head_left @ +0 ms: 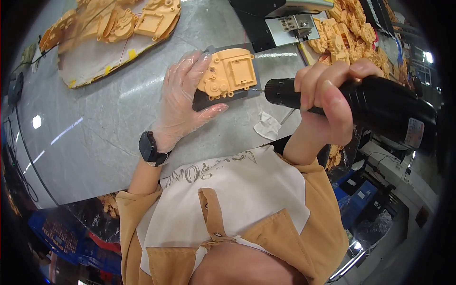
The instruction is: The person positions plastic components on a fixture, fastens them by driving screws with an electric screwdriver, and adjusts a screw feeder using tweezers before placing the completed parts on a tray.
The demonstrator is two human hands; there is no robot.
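Note:
An orange plastic housing [230, 73] with a square recess and round bosses lies on a dark flat block [204, 101] on the grey table. My left hand [183, 92], in a clear glove, grips the housing's left side, fingers along its upper left edge and the thumb below. In my right hand [327, 95] is a black electric screwdriver [375, 102], held level with its bit pointing left. The bit's tip [259, 90] is near the housing's lower right corner; whether it touches cannot be made out.
A cardboard-edged tray [95, 76] with several orange housings stands at the far left. Far right, more orange parts [349, 35] are heaped beside a black machine with a metal bracket [292, 29]. A crumpled white scrap [267, 126] lies on the table [102, 137]. Blue crates [57, 232] stand below.

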